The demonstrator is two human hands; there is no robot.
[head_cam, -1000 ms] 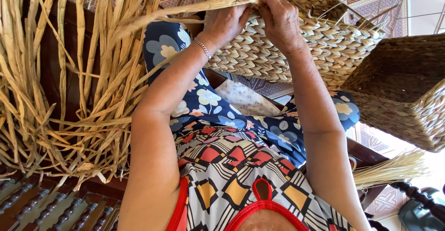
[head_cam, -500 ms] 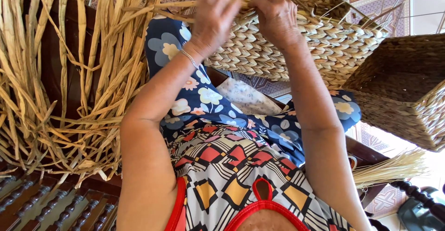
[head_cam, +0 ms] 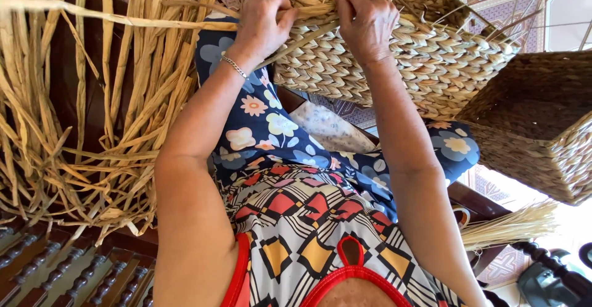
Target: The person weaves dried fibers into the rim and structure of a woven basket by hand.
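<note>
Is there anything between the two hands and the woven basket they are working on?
Nothing visible. The left hand grips a straw strand at the woven basket, and the right hand rests directly on its weave.

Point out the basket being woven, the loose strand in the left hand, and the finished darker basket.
woven basket (head_cam: 394,66), head view, on its braided side wall.
loose strand (head_cam: 123,18), head view, midway along the pulled length.
darker basket (head_cam: 536,128), head view, on its side wall.

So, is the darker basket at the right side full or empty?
Empty, as far as it shows. The darker basket lies tipped, its opening faces the camera, and only bare woven walls show inside. Its far corner is cut off by the frame.
</note>
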